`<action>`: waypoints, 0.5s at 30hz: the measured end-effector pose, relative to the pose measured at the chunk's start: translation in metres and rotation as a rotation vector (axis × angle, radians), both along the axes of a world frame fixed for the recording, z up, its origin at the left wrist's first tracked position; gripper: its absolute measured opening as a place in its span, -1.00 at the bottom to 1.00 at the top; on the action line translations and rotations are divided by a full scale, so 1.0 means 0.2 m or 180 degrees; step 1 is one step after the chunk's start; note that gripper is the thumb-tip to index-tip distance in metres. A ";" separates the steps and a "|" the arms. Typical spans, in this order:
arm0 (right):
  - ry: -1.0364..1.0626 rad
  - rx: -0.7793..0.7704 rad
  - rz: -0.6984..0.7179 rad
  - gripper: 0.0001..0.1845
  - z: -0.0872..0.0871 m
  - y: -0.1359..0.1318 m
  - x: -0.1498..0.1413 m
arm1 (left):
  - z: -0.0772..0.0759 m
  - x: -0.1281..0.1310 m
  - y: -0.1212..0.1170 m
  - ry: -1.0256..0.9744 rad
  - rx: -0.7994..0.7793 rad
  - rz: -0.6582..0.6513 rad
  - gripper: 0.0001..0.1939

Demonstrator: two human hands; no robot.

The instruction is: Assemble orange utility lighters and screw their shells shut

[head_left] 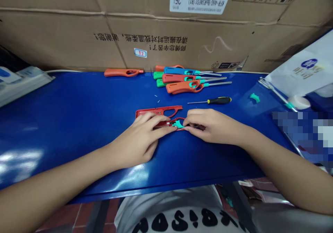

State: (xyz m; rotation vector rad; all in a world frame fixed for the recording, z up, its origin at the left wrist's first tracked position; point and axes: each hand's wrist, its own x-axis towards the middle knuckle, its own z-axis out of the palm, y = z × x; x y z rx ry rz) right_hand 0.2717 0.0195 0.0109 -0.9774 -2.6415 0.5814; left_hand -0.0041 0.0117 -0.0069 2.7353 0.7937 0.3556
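Observation:
Under my left hand (142,134) lies an opened red lighter casing half (179,129), its inner parts exposed. My left fingers hold it by the handle end and cover much of it. A teal trigger (178,124) sits in the casing between my two hands. At the front end, my right hand (208,125) is closed in a pinch at the casing, right beside the trigger; exactly what lies between the fingertips is hidden. Just beyond my left hand rests the other red casing half (156,112), flat on the blue table (78,122).
Several long-nosed lighters (186,86) lie piled against the cardboard box (78,42). An orange lighter body (122,72) is to their left. A screwdriver (220,100) lies nearer, with small pins (158,101) to its left. At right are a loose teal trigger (255,97) and a white bag (304,66).

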 end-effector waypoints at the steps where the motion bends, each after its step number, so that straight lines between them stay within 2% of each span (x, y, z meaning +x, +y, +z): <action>1: 0.0002 0.0015 -0.0005 -0.86 0.00 0.00 0.00 | 0.00 0.00 0.00 -0.0013 -0.0009 0.0015 -0.39; 9: 0.0084 0.0060 -0.0011 -0.85 -0.01 0.00 -0.01 | -0.01 0.00 0.00 -0.0133 -0.0012 0.0019 -0.42; 15: 0.0101 0.0249 -0.0199 -0.82 0.01 0.01 0.02 | 0.02 -0.01 0.00 -0.0478 0.0061 0.0052 -0.58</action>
